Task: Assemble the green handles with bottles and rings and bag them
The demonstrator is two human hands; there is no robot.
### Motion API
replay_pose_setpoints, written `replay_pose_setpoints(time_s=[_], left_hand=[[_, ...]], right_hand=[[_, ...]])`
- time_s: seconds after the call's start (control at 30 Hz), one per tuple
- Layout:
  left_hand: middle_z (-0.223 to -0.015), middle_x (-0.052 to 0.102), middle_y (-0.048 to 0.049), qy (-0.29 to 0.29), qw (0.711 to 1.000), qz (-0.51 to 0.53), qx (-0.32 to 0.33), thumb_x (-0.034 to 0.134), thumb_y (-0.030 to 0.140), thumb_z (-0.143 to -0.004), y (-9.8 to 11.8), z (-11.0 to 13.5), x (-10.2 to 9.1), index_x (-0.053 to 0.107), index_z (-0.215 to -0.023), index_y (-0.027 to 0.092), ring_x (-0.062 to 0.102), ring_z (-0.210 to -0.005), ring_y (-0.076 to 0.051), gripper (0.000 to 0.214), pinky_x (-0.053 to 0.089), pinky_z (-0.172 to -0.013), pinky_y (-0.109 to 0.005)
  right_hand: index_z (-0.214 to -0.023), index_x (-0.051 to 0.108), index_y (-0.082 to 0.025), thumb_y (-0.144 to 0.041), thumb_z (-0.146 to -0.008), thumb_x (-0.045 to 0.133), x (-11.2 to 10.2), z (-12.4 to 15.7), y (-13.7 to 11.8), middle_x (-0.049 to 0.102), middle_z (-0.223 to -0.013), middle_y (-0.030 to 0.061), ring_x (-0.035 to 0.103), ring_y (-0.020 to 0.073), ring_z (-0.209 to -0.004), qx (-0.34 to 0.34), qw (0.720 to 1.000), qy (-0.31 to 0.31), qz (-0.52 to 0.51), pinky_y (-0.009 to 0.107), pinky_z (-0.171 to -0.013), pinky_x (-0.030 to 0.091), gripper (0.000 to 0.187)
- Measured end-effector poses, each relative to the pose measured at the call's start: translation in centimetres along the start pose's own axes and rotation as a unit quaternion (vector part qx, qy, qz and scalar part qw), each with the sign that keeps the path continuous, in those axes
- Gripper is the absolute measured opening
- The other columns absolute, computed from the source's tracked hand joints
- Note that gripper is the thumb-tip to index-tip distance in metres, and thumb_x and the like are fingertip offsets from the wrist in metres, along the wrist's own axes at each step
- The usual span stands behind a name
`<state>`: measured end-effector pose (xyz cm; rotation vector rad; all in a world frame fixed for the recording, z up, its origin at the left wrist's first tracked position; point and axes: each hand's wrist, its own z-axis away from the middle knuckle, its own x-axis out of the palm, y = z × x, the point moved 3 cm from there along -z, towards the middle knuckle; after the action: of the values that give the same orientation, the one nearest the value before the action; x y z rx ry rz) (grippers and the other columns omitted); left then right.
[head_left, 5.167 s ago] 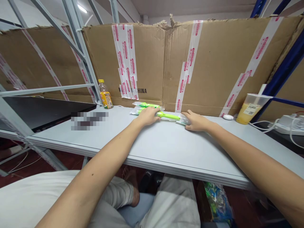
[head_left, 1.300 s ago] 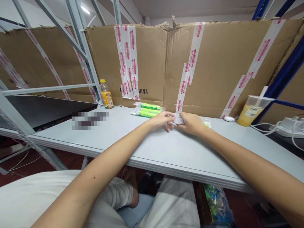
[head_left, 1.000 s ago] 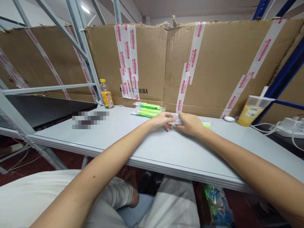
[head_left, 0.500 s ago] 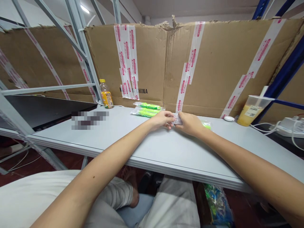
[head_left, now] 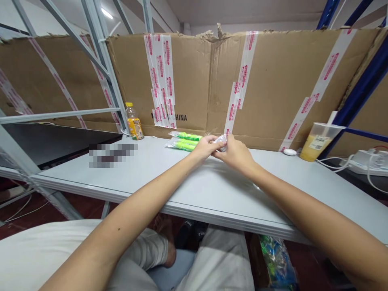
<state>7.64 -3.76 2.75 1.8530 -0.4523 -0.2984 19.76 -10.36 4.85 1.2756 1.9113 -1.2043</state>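
A small crumpled piece of clear plastic [head_left: 221,140] is pinched between my two hands, just above the far side of the table. My left hand [head_left: 207,148] grips it from the left with fingers bent. From the right, my right hand [head_left: 237,152] closes on it with the thumb underneath. Whether anything lies inside the plastic I cannot tell. Close behind my left hand are bright green items in clear plastic packets [head_left: 183,144], lying against the cardboard. A shiny bit of clear plastic [head_left: 256,186] peeks out beside my right forearm, which hides the rest.
A cardboard wall [head_left: 188,81] stands along the back of the grey-white table [head_left: 145,161]. To the left is a juice bottle [head_left: 135,123]. On the right are a white round case [head_left: 289,152], a plastic cup of yellow drink [head_left: 317,141] and a power strip [head_left: 368,161].
Both hands have lifted slightly and drawn closer together around the plastic, which shows more above the fingers. The green packet by my right wrist is no longer visible there.
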Motion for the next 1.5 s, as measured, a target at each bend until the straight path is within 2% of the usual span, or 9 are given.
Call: replay_pose_setpoints(time_s=[0.17, 0.4, 0.67, 0.8, 0.93, 1.1, 1.23, 1.4, 1.5], left_hand=[[-0.082, 0.070, -0.0042, 0.018, 0.993, 0.117, -0.025, 0.085, 0.021, -0.064, 0.7, -0.1, -0.8, 0.067, -0.091, 0.009, 0.064, -0.071, -0.011, 0.034, 0.049, -0.070, -0.025], [-0.090, 0.072, -0.0097, -0.058, 0.990, 0.119, -0.049, 0.082, 0.016, -0.068, 0.8, 0.4, -0.3, 0.070, -0.091, 0.008, 0.067, -0.080, -0.013, 0.027, 0.050, -0.082, -0.030], [-0.089, 0.072, -0.0102, -0.039, 0.985, 0.140, -0.095, 0.074, 0.002, -0.072, 0.5, 0.7, 0.4, 0.066, -0.103, 0.008, 0.068, -0.080, -0.013, 0.032, 0.049, -0.083, -0.030], [-0.083, 0.070, -0.0064, -0.022, 0.979, 0.171, -0.105, 0.069, -0.002, -0.076, 0.4, 0.7, 0.4, 0.062, -0.104, 0.010, 0.067, -0.076, -0.011, 0.031, 0.049, -0.085, -0.029], [-0.082, 0.071, -0.0095, -0.067, 0.981, 0.159, -0.093, 0.068, 0.009, -0.084, 0.3, 0.6, 0.5, 0.067, -0.086, 0.007, 0.067, -0.076, -0.011, 0.004, 0.049, -0.087, -0.029], [-0.088, 0.074, -0.0134, -0.072, 0.984, 0.108, -0.122, 0.073, 0.017, -0.083, 0.0, 0.7, 0.4, 0.072, -0.086, 0.006, 0.068, -0.078, -0.014, 0.012, 0.051, -0.084, -0.031], [-0.084, 0.073, -0.0112, -0.063, 0.987, 0.106, -0.106, 0.070, 0.016, -0.084, 0.1, 0.8, 0.4, 0.071, -0.085, 0.006, 0.067, -0.077, -0.014, 0.010, 0.052, -0.080, -0.029], [-0.079, 0.069, -0.0073, -0.050, 0.989, 0.092, -0.107, 0.069, 0.014, -0.083, 0.2, 1.0, 0.6, 0.066, -0.088, 0.007, 0.064, -0.070, -0.010, 0.009, 0.050, -0.076, -0.028], [-0.080, 0.068, -0.0044, -0.019, 0.989, 0.099, -0.105, 0.075, 0.014, -0.077, 0.1, 0.9, 0.6, 0.056, -0.098, 0.013, 0.065, -0.068, -0.011, 0.028, 0.050, -0.077, -0.031]], right_hand=[[-0.101, 0.055, -0.019, -0.059, -0.070, 0.073, 0.6, -0.8, 1.0, 0.068, -0.103, 0.0105, 0.062, 0.0253, -0.091, 0.007, 0.977, -0.031, -0.212, 0.032, -0.072, 0.046, 0.053], [-0.076, 0.059, -0.017, -0.041, -0.076, 0.074, 0.4, -1.5, 3.7, 0.059, -0.077, 0.0023, 0.055, 0.0121, -0.061, 0.120, 0.881, -0.086, -0.450, 0.026, -0.055, 0.047, 0.028], [-0.075, 0.062, -0.016, -0.031, -0.068, 0.081, 0.6, -1.7, 5.2, 0.060, -0.069, 0.0011, 0.055, 0.0103, -0.055, 0.115, 0.830, -0.122, -0.532, 0.024, -0.050, 0.047, 0.025], [-0.070, 0.060, -0.017, -0.022, -0.062, 0.081, 0.9, -1.6, 5.3, 0.060, -0.068, -0.0002, 0.055, 0.0099, -0.056, 0.117, 0.822, -0.092, -0.550, 0.025, -0.054, 0.049, 0.023], [-0.068, 0.057, -0.018, -0.020, -0.065, 0.074, 1.6, -1.4, 5.1, 0.060, -0.068, -0.0004, 0.057, 0.0112, -0.059, 0.131, 0.814, -0.065, -0.562, 0.025, -0.057, 0.049, 0.018], [-0.074, 0.059, -0.019, -0.029, -0.074, 0.071, 2.0, -1.0, 4.3, 0.061, -0.071, 0.0017, 0.057, 0.0130, -0.060, 0.141, 0.800, -0.097, -0.576, 0.026, -0.056, 0.049, 0.015], [-0.079, 0.061, -0.019, -0.035, -0.075, 0.074, 2.0, -0.8, 4.1, 0.063, -0.079, 0.0038, 0.057, 0.0129, -0.061, 0.128, 0.807, -0.124, -0.563, 0.027, -0.059, 0.051, 0.021], [-0.073, 0.060, -0.019, -0.029, -0.069, 0.075, 2.3, -1.0, 4.7, 0.063, -0.077, 0.0020, 0.058, 0.0128, -0.061, 0.133, 0.821, -0.101, -0.546, 0.028, -0.060, 0.052, 0.018], [-0.071, 0.060, -0.019, -0.027, -0.067, 0.073, 2.3, -1.0, 4.9, 0.062, -0.073, 0.0018, 0.059, 0.0137, -0.062, 0.131, 0.826, -0.080, -0.542, 0.029, -0.061, 0.052, 0.016]])
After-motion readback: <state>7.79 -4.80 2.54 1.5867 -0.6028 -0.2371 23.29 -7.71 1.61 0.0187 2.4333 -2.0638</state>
